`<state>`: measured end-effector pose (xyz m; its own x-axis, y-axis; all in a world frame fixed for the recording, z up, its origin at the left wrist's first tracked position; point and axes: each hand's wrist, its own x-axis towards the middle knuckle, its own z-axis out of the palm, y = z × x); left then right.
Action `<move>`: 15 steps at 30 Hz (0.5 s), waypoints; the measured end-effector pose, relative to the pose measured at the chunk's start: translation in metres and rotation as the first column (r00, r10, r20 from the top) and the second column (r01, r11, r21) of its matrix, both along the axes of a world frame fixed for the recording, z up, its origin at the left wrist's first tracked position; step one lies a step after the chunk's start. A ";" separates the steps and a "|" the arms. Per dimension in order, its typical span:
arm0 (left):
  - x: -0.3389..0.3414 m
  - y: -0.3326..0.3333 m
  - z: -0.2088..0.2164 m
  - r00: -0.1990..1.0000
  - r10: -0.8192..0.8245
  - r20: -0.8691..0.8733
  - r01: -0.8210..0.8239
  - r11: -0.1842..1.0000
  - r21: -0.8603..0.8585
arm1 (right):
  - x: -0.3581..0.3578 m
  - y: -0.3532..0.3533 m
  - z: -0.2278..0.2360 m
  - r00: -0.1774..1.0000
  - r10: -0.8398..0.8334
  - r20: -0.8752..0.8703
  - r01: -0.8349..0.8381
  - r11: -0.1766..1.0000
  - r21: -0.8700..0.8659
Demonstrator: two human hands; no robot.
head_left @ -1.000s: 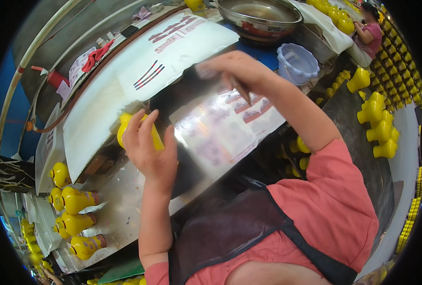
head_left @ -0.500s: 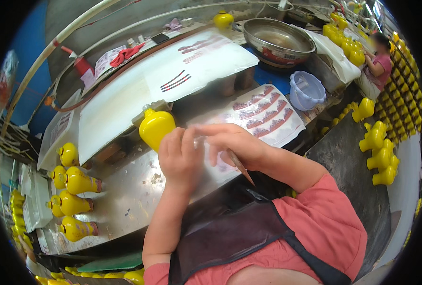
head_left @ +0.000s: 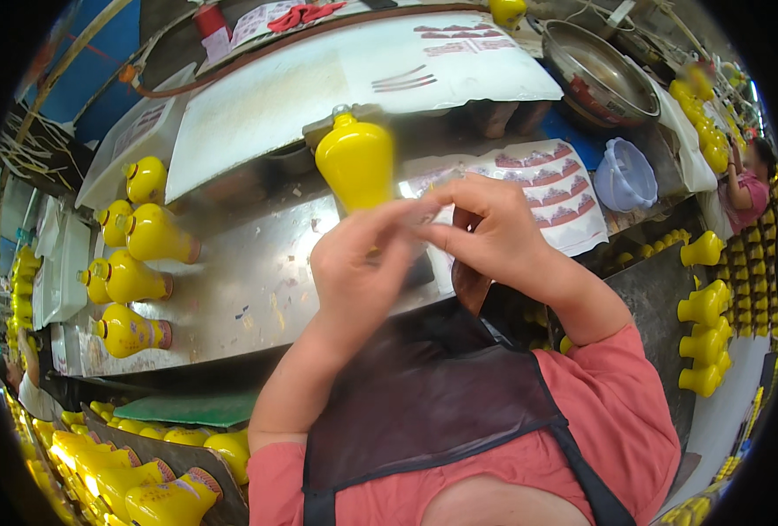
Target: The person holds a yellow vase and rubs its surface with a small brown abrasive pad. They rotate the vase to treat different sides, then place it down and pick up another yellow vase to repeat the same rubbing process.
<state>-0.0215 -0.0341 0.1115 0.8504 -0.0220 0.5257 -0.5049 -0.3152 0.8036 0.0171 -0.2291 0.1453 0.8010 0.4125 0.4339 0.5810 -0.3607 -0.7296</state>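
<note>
A glossy yellow vase lies with its narrow neck away from me, against a small support at the white board's edge. My left hand is just in front of it, covering its near end. The left fingers are drawn together and partly blurred; what they pinch is hidden. My right hand meets the left fingertips, thumb and forefinger closed together. A brown flat blade-like tool hangs below the right palm, held in that hand. Whether a thin film lies between the fingertips cannot be made out.
Yellow vases stand at the left of the metal table. Printed decal sheets lie right, beside a lilac plastic basket and a metal basin. Across the back is a white board with dark strips. Another person sits far right.
The view has shifted, so the table and vases appear elsewhere in it. The vase now points more directly away from me. My hands have come together at the fingertips, and the tool hangs more upright.
</note>
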 end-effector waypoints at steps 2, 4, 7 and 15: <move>-0.004 0.009 -0.005 0.989 -0.078 -0.129 0.068 0.994 -0.082 | 0.008 0.002 0.001 0.999 0.037 0.011 -0.037 0.999 -0.023; 0.004 0.020 -0.014 0.979 -0.030 -0.202 -0.029 0.959 -0.281 | 0.018 0.000 0.005 0.999 0.014 -0.034 -0.013 1.000 0.021; 0.044 0.041 -0.033 0.961 0.160 -0.226 -0.224 0.928 -0.297 | 0.036 -0.004 0.009 1.000 -0.008 0.018 0.008 1.000 -0.003; 0.089 0.034 -0.066 0.857 -0.250 -0.451 -0.048 0.832 -0.552 | 0.067 0.003 0.016 0.978 0.186 0.095 -0.175 0.977 -0.119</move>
